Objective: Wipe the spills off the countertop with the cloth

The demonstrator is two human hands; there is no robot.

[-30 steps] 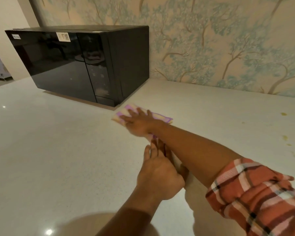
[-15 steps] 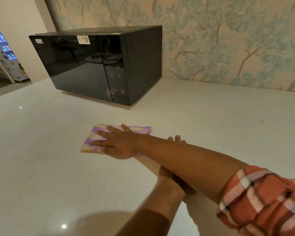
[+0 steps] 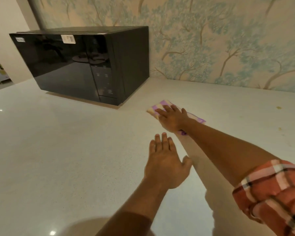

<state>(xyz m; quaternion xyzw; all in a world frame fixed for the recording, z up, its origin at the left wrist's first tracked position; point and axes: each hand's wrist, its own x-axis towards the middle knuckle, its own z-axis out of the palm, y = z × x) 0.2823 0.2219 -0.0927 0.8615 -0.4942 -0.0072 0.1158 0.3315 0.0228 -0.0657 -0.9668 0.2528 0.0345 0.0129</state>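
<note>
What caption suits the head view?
Right hand presses the cloth flat on the countertop beside the microwave; left hand rests open.

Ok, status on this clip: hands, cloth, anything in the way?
Right hand flat, pressing cloth to countertop. Left hand open, empty. Yellowish spots far right, unwiped. Microwave close beside cloth.

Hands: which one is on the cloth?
The right hand, reaching out near the microwave, presses flat on the purple-striped cloth. The left hand lies bare on the countertop.

Glossy black box-shaped microwave [image 3: 85, 65] at 11 o'clock; beige wallpaper with teal tree print [image 3: 220, 40] behind, 12–2 o'clock; warm light.
</note>
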